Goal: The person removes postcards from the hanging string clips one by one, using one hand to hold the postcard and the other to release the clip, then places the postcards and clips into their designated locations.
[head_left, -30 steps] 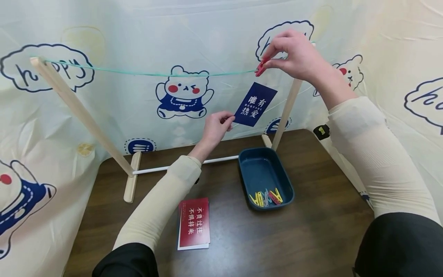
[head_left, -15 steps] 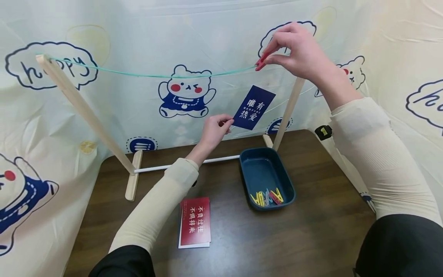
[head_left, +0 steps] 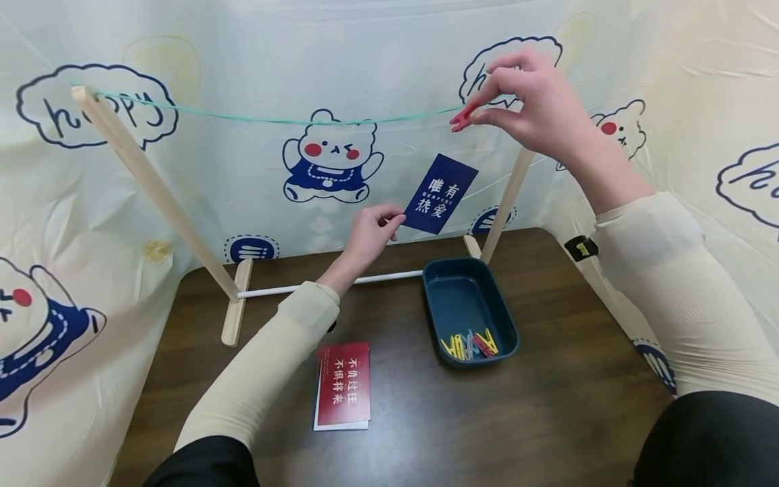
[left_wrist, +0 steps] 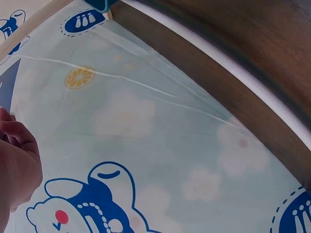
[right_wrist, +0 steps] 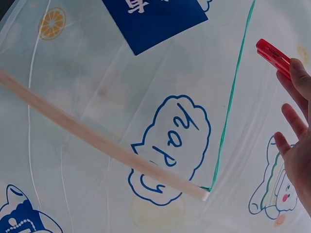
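Observation:
My left hand (head_left: 372, 233) pinches a dark blue card (head_left: 441, 194) with white characters by its lower left corner, holding it tilted below the line. Up at the right, my right hand (head_left: 535, 101) pinches a red clothespin (head_left: 464, 119) between thumb and fingers. A green string (head_left: 268, 122) spans two wooden posts. In the right wrist view the red clothespin (right_wrist: 273, 57) stands apart from the string (right_wrist: 233, 92), and the card (right_wrist: 155, 22) hangs on the string's other side. Only the card's edge (left_wrist: 8, 87) shows in the left wrist view, beside my fingers.
A dark blue tray (head_left: 429, 318) on the table holds several yellow, red and grey-blue clothespins (head_left: 468, 345). A stack of cards with a red one (head_left: 343, 382) on top lies nearer me. Wooden posts (head_left: 152, 189) and a white rod (head_left: 389, 277) form the frame.
My right hand with the red clothespin has come away from the string, which it touched or overlapped earlier. My left hand and the blue card have shifted slightly down and left.

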`<state>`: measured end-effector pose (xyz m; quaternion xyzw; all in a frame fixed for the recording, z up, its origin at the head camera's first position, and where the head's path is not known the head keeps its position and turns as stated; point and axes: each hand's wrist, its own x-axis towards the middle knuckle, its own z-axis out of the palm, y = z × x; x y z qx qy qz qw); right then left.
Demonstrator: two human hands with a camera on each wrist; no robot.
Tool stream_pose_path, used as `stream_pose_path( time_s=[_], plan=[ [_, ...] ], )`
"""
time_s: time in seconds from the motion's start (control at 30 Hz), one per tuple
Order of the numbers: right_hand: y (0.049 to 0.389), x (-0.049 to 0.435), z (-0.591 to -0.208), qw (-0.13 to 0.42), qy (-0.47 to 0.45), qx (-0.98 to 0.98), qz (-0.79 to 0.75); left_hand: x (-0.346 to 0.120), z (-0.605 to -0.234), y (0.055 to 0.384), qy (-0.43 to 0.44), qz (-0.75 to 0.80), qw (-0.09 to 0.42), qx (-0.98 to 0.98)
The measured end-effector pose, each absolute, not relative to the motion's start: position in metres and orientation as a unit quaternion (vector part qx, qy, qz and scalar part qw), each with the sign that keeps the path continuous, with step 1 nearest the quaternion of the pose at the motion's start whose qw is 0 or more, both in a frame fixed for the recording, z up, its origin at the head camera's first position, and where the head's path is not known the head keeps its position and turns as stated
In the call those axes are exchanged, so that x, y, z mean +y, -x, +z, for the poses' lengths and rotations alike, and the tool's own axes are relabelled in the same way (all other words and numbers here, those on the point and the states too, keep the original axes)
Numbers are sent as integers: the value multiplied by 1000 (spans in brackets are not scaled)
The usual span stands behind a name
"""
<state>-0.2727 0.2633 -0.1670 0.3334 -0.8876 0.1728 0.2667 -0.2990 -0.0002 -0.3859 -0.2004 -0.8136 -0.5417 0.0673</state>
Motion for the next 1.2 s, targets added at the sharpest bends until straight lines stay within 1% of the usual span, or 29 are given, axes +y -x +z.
stream_pose_path(
  time_s=[0.13, 0.3, 0.43, 0.6, 0.8, 0.9, 1.03, 1.2],
  plan=[
    [266, 265, -178, 264, -351, -882, 169, -8, -387, 292, 193, -542, 64, -815],
    [258, 270, -199, 242, -390, -873, 167, -19, -390, 278, 192, -549, 56, -812],
    [253, 275, -223, 215, -416, -866, 173, -32, -398, 258, 188, -540, 51, -819],
    [243, 279, -250, 182, -417, -875, 168, -50, -409, 232, 174, -534, 34, -827],
    [233, 282, -276, 156, -422, -881, 148, -68, -416, 203, 168, -519, 21, -838],
    [229, 280, -289, 132, -420, -886, 147, -76, -419, 189, 160, -517, 18, -840],
    [224, 281, -304, 82, -397, -902, 149, -85, -427, 173, 147, -512, 16, -846],
    [219, 284, -328, 34, -379, -913, 145, -96, -442, 149, 119, -507, -6, -854]
  ],
)
